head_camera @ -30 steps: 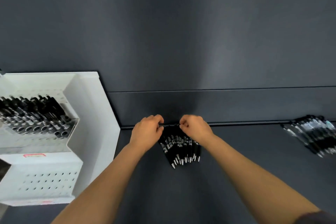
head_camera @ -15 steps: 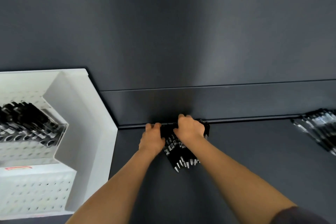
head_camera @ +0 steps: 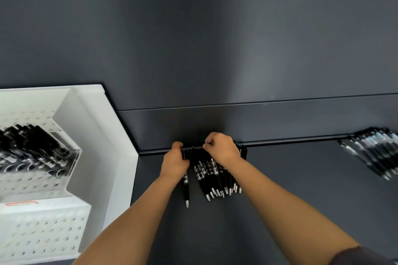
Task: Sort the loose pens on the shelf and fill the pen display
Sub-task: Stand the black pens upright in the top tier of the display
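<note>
A bunch of black pens (head_camera: 212, 180) with silver tips lies on the dark shelf (head_camera: 280, 189) against its back wall, tips towards me. My left hand (head_camera: 174, 162) grips the bunch at its left side. One single pen (head_camera: 186, 189) lies apart just below that hand. My right hand (head_camera: 223, 149) lies over the pens' back ends, its fingers curled round them. The white perforated pen display (head_camera: 43, 178) stands at the left, with several black pens (head_camera: 32, 153) in its clear upper holder.
A second heap of dark pens (head_camera: 375, 153) lies at the shelf's right edge, blurred. The display's white side wall (head_camera: 112, 157) stands close to my left arm. A dark back panel (head_camera: 215, 49) rises behind the shelf.
My hands have closed further over the bunch and pushed it against the back wall. One pen has slid out to the left and lies apart. The view has shifted right.
</note>
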`<move>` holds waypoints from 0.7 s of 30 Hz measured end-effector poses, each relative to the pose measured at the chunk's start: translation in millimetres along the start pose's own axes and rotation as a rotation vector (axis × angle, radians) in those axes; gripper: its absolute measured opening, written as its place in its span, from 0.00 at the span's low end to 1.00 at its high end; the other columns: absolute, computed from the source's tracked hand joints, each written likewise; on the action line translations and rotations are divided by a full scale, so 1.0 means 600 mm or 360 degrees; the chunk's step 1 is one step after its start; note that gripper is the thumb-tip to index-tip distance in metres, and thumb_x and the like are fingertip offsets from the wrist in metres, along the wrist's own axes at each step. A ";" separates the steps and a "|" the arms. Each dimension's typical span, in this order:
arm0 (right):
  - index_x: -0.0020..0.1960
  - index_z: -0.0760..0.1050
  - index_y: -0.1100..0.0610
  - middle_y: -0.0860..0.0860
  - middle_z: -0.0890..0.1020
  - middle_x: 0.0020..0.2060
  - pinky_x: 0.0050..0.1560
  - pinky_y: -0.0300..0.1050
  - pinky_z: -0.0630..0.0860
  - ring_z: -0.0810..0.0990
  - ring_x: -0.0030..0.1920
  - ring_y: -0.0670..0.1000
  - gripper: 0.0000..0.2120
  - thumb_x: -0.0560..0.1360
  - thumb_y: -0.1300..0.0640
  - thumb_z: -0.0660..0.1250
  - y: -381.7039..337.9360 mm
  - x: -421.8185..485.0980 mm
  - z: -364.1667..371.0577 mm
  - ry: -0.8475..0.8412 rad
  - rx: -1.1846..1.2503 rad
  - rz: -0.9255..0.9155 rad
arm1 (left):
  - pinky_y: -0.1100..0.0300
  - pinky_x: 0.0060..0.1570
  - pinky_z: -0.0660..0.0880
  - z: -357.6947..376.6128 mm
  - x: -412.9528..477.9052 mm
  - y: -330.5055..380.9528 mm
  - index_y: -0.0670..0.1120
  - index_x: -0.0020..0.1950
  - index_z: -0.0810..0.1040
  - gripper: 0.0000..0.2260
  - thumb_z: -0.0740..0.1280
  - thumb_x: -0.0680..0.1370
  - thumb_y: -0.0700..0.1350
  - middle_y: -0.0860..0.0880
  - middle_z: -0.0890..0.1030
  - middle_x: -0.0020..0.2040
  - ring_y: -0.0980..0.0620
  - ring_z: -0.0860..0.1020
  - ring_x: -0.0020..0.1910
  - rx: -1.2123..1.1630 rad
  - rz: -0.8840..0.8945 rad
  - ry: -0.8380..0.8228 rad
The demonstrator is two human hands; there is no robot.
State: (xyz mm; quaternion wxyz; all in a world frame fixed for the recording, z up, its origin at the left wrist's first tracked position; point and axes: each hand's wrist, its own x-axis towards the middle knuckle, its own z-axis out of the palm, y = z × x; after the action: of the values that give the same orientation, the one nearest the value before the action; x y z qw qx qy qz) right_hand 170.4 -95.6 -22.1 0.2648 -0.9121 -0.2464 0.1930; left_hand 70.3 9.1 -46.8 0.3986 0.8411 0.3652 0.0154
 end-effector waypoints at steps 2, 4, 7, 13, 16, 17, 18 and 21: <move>0.50 0.77 0.54 0.52 0.80 0.43 0.46 0.47 0.77 0.79 0.46 0.54 0.06 0.77 0.52 0.65 0.000 -0.003 -0.012 0.0003 0.0103 -0.0044 | 0.63 0.43 0.67 -0.012 -0.003 0.009 0.41 0.64 0.72 0.17 0.66 0.75 0.37 0.44 0.79 0.44 0.45 0.78 0.47 -0.0059 0.0051 0.0059; 0.45 0.76 0.52 0.50 0.79 0.39 0.47 0.49 0.79 0.79 0.42 0.53 0.05 0.76 0.52 0.66 -0.005 -0.006 -0.025 0.0008 0.0172 -0.0115 | 0.63 0.41 0.66 -0.026 -0.009 0.022 0.41 0.57 0.75 0.10 0.66 0.76 0.38 0.51 0.74 0.35 0.48 0.75 0.39 -0.0141 0.0136 0.0120; 0.41 0.75 0.51 0.47 0.77 0.35 0.41 0.45 0.79 0.79 0.36 0.49 0.05 0.75 0.52 0.68 -0.024 -0.019 -0.048 0.0004 0.0256 -0.0261 | 0.62 0.41 0.69 -0.051 -0.026 0.040 0.44 0.49 0.76 0.04 0.67 0.76 0.38 0.53 0.73 0.33 0.50 0.74 0.37 -0.0295 0.0248 0.0224; 0.44 0.78 0.57 0.47 0.74 0.28 0.22 0.31 0.69 0.72 0.22 0.40 0.06 0.75 0.55 0.69 -0.082 -0.060 -0.087 0.0048 0.0561 -0.0517 | 0.57 0.38 0.76 -0.100 -0.075 0.070 0.47 0.48 0.77 0.03 0.65 0.77 0.39 0.52 0.75 0.35 0.53 0.74 0.34 -0.0527 0.0423 0.0427; 0.43 0.78 0.60 0.49 0.75 0.28 0.24 0.34 0.73 0.73 0.22 0.41 0.07 0.76 0.56 0.68 -0.120 -0.079 -0.092 0.0003 0.0749 -0.0626 | 0.55 0.41 0.75 -0.132 -0.105 0.075 0.48 0.49 0.76 0.04 0.65 0.77 0.39 0.55 0.75 0.37 0.54 0.74 0.36 -0.0549 0.0497 0.0554; 0.42 0.78 0.60 0.50 0.75 0.29 0.25 0.36 0.75 0.74 0.23 0.42 0.08 0.76 0.56 0.68 -0.131 -0.082 -0.092 -0.0019 0.0794 -0.0647 | 0.55 0.43 0.76 -0.142 -0.111 0.075 0.48 0.49 0.76 0.05 0.65 0.77 0.39 0.55 0.75 0.38 0.53 0.75 0.38 -0.0563 0.0513 0.0591; 0.41 0.78 0.60 0.51 0.75 0.29 0.26 0.37 0.77 0.75 0.25 0.44 0.08 0.77 0.56 0.67 -0.143 -0.085 -0.092 -0.0049 0.0843 -0.0666 | 0.55 0.45 0.75 -0.153 -0.117 0.076 0.48 0.50 0.77 0.05 0.65 0.77 0.39 0.56 0.76 0.39 0.52 0.75 0.39 -0.0572 0.0522 0.0631; 0.39 0.77 0.60 0.54 0.75 0.33 0.29 0.39 0.78 0.76 0.27 0.46 0.11 0.78 0.57 0.65 -0.187 -0.103 -0.088 -0.0205 0.1042 -0.0728 | 0.66 0.42 0.71 -0.196 -0.142 0.066 0.47 0.54 0.77 0.09 0.67 0.76 0.39 0.56 0.75 0.39 0.56 0.74 0.39 -0.0576 0.0573 0.0808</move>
State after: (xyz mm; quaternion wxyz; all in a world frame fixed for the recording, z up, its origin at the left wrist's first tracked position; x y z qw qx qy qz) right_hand 107.3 -67.1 97.9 0.5614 -0.6873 -0.3845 0.2542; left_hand -5.7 16.7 82.7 0.4286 0.7772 0.2900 0.3581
